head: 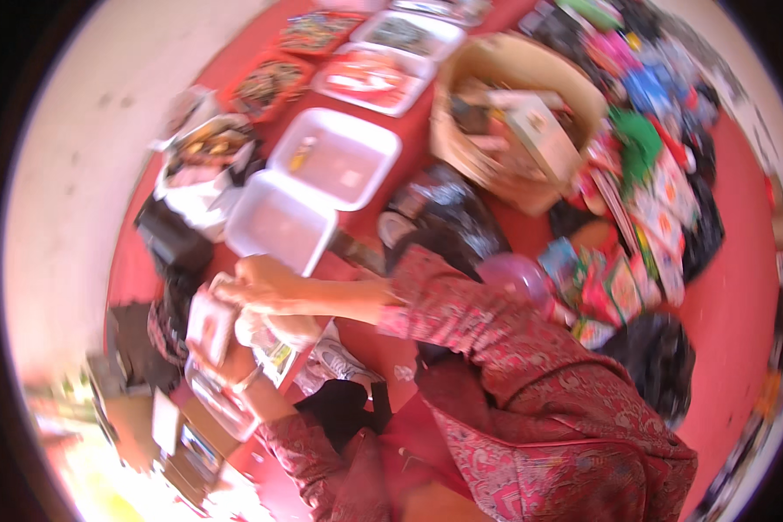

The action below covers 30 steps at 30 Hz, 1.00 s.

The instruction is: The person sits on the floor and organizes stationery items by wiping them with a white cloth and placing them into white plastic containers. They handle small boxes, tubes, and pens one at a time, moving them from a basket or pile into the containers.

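Note:
My left hand (231,362) grips a small pale box (210,327), pinkish on its face, at the lower left. The fingers of my right hand (264,285) are curled at the box's upper end; blur hides whether they pinch it or a whitish scrap. Just below my right wrist is a crumpled pale bundle (290,329), cloth or plastic. Beyond my hands lie two white plastic trays, the nearer tray (280,225) and a farther tray (339,156) with a few small items in it. A clear plastic container (220,401) sits beneath my left hand.
A round cardboard-coloured tub (457,143) holds boxes and scraps. Right of it lies a heap of coloured packets (652,196). Red trays (267,85) of small parts and a white tray of red items (372,78) stand at the back. Cardboard boxes (130,417) are lower left, a black bag (652,365) right.

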Tool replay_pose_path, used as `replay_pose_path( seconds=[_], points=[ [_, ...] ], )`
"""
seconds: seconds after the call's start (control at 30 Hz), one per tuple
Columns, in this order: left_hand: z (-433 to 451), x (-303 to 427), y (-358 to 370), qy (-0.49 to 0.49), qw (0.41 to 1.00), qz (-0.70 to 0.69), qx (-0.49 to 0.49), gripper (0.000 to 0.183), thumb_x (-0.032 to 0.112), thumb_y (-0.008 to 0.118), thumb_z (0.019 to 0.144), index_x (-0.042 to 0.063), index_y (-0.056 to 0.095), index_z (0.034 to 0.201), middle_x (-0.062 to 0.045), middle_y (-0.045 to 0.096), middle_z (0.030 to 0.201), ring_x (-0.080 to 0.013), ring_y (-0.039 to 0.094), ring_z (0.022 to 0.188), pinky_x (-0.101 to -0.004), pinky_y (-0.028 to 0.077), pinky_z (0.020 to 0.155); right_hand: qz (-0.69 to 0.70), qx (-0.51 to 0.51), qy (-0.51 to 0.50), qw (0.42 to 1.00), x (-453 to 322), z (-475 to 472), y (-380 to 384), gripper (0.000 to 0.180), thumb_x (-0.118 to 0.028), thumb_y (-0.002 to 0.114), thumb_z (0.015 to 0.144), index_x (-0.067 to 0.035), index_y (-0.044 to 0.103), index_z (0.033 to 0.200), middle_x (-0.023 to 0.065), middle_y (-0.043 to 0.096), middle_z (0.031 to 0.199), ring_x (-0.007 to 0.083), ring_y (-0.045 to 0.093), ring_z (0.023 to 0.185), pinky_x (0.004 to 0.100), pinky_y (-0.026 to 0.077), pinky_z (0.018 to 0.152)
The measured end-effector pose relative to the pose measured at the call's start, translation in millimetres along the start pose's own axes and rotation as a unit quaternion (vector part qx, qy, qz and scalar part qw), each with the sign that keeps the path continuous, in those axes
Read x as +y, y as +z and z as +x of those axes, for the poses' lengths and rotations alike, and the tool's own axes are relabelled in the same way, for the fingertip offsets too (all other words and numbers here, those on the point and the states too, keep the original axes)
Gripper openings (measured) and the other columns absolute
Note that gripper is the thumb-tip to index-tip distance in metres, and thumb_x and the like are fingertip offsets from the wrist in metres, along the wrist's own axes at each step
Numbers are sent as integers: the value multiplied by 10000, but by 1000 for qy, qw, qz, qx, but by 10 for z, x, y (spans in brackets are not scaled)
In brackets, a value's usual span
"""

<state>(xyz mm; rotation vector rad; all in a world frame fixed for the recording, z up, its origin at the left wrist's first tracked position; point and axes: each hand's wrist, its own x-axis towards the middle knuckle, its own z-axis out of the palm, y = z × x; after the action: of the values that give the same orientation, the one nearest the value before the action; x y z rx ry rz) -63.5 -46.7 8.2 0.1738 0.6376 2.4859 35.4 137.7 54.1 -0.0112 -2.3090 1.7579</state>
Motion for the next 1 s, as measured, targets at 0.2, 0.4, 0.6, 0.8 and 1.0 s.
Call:
replay_pose_path(
  seconds=[0.2,0.4,0.6,0.8,1.0],
  points=[
    [-104,-356,562,-9,976,211,-54,615,438,430,848,-4,350,1268,-149,377,1297,-274,375,1180,-439,251,1001,243,80,157,954,103,53,356,350,-289,538,789,37,567,912,180,556,953,301,548,865,375,421,739],
    [-193,-265,447,9,955,275,111,669,472,466,830,-31,356,1257,-148,357,1319,-267,360,1195,-430,254,1000,288,206,24,935,273,158,827,182,-185,538,752,-31,607,818,114,559,766,304,550,770,394,427,707],
    [13,-188,-34,-134,986,97,-35,361,263,488,875,1,467,1122,-137,512,1121,-221,473,1049,-393,384,907,-45,166,58,983,-162,-170,287,174,-184,517,772,-25,578,804,176,584,755,349,571,716,428,452,659],
    [44,226,-622,-59,946,306,83,260,159,429,891,5,471,1097,-116,544,1019,-227,498,1003,-383,390,899,9,93,61,994,-13,-30,546,312,-293,576,737,6,574,826,207,602,711,371,597,659,427,466,592],
    [80,268,-447,-1,956,242,165,221,116,450,872,6,510,1054,-124,554,1015,-240,496,1015,-386,398,890,-83,119,-34,989,-4,54,809,241,-223,561,737,-8,617,644,155,585,590,298,606,579,399,459,515]
  ],
)
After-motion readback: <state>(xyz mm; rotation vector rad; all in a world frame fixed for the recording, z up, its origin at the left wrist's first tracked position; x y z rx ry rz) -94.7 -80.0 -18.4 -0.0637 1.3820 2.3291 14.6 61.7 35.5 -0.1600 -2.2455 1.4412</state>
